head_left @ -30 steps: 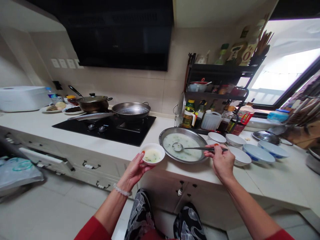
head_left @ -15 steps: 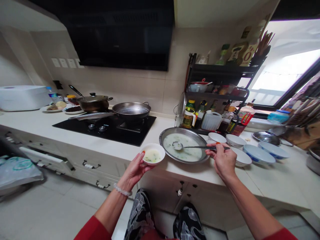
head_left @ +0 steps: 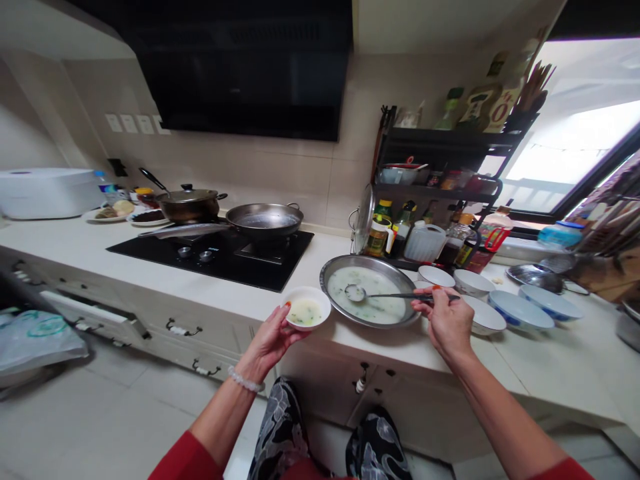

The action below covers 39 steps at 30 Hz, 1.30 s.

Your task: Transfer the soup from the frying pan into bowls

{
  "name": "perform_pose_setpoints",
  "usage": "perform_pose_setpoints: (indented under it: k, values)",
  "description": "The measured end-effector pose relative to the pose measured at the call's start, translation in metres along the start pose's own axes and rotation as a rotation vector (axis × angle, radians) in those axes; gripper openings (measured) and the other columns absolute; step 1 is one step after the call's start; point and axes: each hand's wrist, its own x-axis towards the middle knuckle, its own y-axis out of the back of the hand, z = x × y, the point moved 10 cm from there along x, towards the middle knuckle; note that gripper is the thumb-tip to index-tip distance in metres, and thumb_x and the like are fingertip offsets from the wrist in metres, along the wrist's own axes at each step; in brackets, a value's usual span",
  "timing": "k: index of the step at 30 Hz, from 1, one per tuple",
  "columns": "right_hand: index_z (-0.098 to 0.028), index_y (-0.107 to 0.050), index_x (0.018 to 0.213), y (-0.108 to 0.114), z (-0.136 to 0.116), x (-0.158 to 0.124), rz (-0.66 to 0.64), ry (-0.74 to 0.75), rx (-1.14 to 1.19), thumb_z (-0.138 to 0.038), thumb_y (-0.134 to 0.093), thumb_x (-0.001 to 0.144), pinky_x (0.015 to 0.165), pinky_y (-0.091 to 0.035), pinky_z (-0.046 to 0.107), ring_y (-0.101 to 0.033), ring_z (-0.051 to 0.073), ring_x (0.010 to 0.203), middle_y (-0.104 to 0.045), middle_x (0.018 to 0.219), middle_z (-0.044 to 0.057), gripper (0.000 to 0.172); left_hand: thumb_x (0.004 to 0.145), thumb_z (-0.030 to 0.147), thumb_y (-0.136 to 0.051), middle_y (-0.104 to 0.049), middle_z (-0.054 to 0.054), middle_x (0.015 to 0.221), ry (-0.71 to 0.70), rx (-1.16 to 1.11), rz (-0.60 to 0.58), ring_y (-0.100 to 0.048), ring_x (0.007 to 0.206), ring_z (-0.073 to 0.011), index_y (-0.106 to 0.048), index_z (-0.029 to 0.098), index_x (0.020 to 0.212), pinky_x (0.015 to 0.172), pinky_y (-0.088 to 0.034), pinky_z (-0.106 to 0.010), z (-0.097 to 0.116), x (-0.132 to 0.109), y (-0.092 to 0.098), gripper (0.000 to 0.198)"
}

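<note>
My left hand (head_left: 273, 337) grips a small white bowl (head_left: 324, 313) by its left side. Pale soup with green bits lies in this bowl, which is level at the counter's front edge. Just right of it, a wide metal basin (head_left: 345, 318) holds more of the pale soup. My right hand (head_left: 445, 320) is closed round the dark handle of a ladle (head_left: 385, 295). The ladle's round head rests in the soup, left of the basin's middle.
White bowls (head_left: 473, 283) and blue-rimmed bowls (head_left: 520, 309) stand right of the basin. Behind is a black rack (head_left: 445, 193) with bottles. To the left, a wok (head_left: 264, 220) sits on the black cooktop (head_left: 215, 263), beside a lidded pot (head_left: 187, 207).
The view has shifted very slightly. Both hands keep their holds on the bowl and the ladle, with almost no movement.
</note>
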Motion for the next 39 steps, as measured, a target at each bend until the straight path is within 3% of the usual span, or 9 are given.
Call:
perform_pose_setpoints:
  k: [10, 19, 27, 39]
  values:
    - [-0.014, -0.058, 0.070, 0.000, -0.001, 0.000, -0.008, 0.018, -0.014, -0.034, -0.065, 0.072, 0.039, -0.050, 0.020, -0.059, 0.010, 0.043, -0.066, 0.065, 0.003, 0.022, 0.083, 0.022, -0.067, -0.073, -0.012, 0.093, -0.005, 0.003, -0.009, -0.072, 0.078, -0.0281, -0.054, 0.014, 0.114, 0.069, -0.060, -0.045, -0.001, 0.001, 0.002, 0.034]
    - [-0.014, -0.060, 0.078, -0.006, -0.016, -0.007, -0.118, 0.165, -0.215, -0.048, -0.061, 0.079, 0.044, -0.054, 0.023, -0.061, 0.011, 0.047, -0.069, 0.079, 0.007, 0.034, 0.083, 0.023, -0.067, -0.073, -0.013, 0.095, 0.001, 0.011, -0.016, -0.072, 0.080, -0.0284, -0.055, 0.014, 0.115, 0.070, -0.060, -0.044, -0.001, 0.001, 0.002, 0.035]
    - [-0.014, -0.060, 0.075, -0.001, -0.009, -0.001, -0.086, 0.103, -0.153, -0.046, -0.064, 0.076, 0.040, -0.053, 0.023, -0.060, 0.011, 0.045, -0.069, 0.075, 0.007, 0.032, 0.081, 0.025, -0.069, -0.072, -0.015, 0.101, 0.000, 0.015, -0.039, -0.072, 0.083, -0.0297, -0.054, 0.014, 0.119, 0.075, -0.059, -0.047, -0.002, 0.002, 0.002, 0.042]
    - [-0.014, -0.058, 0.071, 0.003, -0.006, 0.001, -0.022, 0.024, -0.042, -0.034, -0.064, 0.072, 0.041, -0.051, 0.020, -0.057, 0.009, 0.042, -0.067, 0.067, 0.003, 0.021, 0.083, 0.024, -0.067, -0.073, -0.013, 0.096, -0.012, 0.031, -0.029, -0.072, 0.081, -0.0280, -0.055, 0.015, 0.114, 0.072, -0.060, -0.044, -0.001, 0.002, 0.002, 0.034]
